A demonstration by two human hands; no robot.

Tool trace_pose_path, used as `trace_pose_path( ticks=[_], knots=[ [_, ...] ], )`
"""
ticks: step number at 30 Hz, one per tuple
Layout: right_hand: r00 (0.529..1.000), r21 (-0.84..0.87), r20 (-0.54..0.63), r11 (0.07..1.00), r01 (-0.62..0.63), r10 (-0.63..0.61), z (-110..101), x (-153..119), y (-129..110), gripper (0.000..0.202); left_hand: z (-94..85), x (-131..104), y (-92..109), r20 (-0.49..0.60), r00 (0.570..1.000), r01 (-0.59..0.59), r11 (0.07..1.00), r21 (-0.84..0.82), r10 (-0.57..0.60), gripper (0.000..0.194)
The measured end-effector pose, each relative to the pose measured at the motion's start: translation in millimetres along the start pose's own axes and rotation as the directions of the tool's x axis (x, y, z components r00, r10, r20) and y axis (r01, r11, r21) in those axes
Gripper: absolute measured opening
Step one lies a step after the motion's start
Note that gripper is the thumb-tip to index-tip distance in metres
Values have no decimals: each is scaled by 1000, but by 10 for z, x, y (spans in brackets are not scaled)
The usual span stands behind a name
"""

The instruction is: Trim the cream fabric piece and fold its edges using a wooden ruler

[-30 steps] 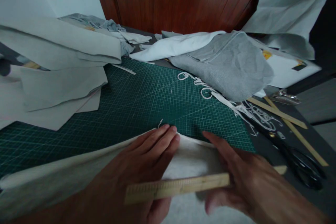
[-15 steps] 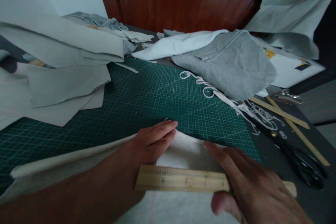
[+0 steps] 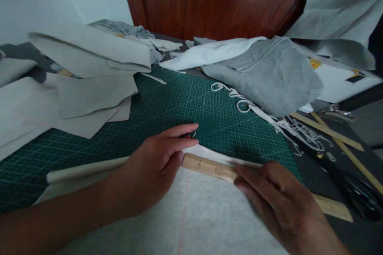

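A pale grey-white fabric [image 3: 155,227] with a folded far edge and a faint pink line lies in front of me. My left hand [image 3: 161,163] holds the fold near its middle, fingers at the edge and thumb beside the ruler's left end. A small thin piece shows between two of its fingers, too small to name. My right hand [image 3: 278,199] grips a wooden ruler [image 3: 209,167] between thumb and fingers. The ruler lies on the fabric just along the fold. Its middle is hidden under the hand, and its other end sticks out to the right.
Under the fabric is a green cutting mat [image 3: 179,103]. Cut fabric pieces [image 3: 92,95] lie at left; folded grey cloth [image 3: 263,75] lies at the back. White cord scraps [image 3: 299,131], black-handled scissors [image 3: 356,191] and wooden strips [image 3: 329,131] are at right.
The ruler has moved away from me, up against the folded edge, with my right hand closing on it. My left index finger has lifted apart from the finger beside it.
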State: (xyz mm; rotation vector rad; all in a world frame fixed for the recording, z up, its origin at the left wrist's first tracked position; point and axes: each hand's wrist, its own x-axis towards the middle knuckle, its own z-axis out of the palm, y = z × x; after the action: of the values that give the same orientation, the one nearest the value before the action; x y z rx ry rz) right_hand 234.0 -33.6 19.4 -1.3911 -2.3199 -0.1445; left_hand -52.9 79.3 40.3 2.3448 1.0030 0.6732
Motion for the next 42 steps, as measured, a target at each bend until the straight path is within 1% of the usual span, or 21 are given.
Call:
trace_pose_path(
  ticks=[3,6,8,10,13,15,18,21,24,25,26,27,28,29,30,32,34,38,39,40,42],
  knots=[
    [999,58,-37,998,2,0,12,72,-1,24,40,-29,26,-64,996,-55,998,35,57,37],
    [999,48,-44,998,31,-29,18,116,20,24,87,-92,93,-95,975,-194,977,86,202,38],
    [999,30,-41,999,29,-28,26,103,39,27,114,-158,154,-64,943,-316,941,122,325,37],
    [999,26,-32,999,28,-27,37,63,52,34,130,-227,213,15,915,-399,900,175,403,35],
    [998,23,-19,998,58,-57,44,7,55,43,137,-278,265,149,901,-434,861,267,408,38],
    [996,-5,-9,996,93,-93,34,8,46,45,141,-254,270,188,897,-440,841,314,399,40],
    [991,-68,34,989,131,-129,5,73,26,40,171,-169,242,147,876,-478,791,381,459,39],
    [992,-108,60,987,119,-113,-20,151,11,36,225,-112,207,91,846,-512,755,410,525,40],
    [989,-136,96,983,123,-111,-32,194,6,39,272,-118,182,76,876,-461,784,417,475,39],
    [987,-147,108,980,132,-117,-33,204,5,40,282,-127,174,62,905,-405,807,429,421,39],
    [986,-159,118,978,138,-120,-33,212,4,40,291,-138,166,75,898,-421,796,435,434,38],
    [985,-171,121,975,140,-120,-31,222,3,40,298,-148,160,89,833,-527,734,428,547,37],
    [986,-182,123,974,137,-116,-28,231,3,40,305,-157,157,105,836,-524,729,440,538,36],
    [987,-194,114,972,133,-112,-22,240,2,40,312,-166,158,112,824,-543,717,438,556,36],
    [988,-208,110,969,131,-110,-16,249,1,40,319,-175,163,107,830,-534,726,434,547,36],
    [988,-238,110,963,128,-104,-2,261,1,40,332,-186,175,62,885,-444,793,417,462,36],
    [989,-261,105,957,126,-102,12,267,1,41,335,-184,173,22,907,-393,824,408,421,36],
    [994,-250,81,964,93,-75,18,265,3,40,320,-161,119,131,837,-527,721,449,531,37],
    [995,-230,72,969,86,-72,10,261,4,39,320,-159,108,141,839,-528,723,445,526,39],
    [995,-205,66,975,87,-75,-2,258,4,38,324,-160,100,138,860,-497,747,442,491,39],
    [991,-148,85,982,116,-105,-40,253,4,38,337,-168,94,122,887,-453,785,423,446,40]
  ],
)
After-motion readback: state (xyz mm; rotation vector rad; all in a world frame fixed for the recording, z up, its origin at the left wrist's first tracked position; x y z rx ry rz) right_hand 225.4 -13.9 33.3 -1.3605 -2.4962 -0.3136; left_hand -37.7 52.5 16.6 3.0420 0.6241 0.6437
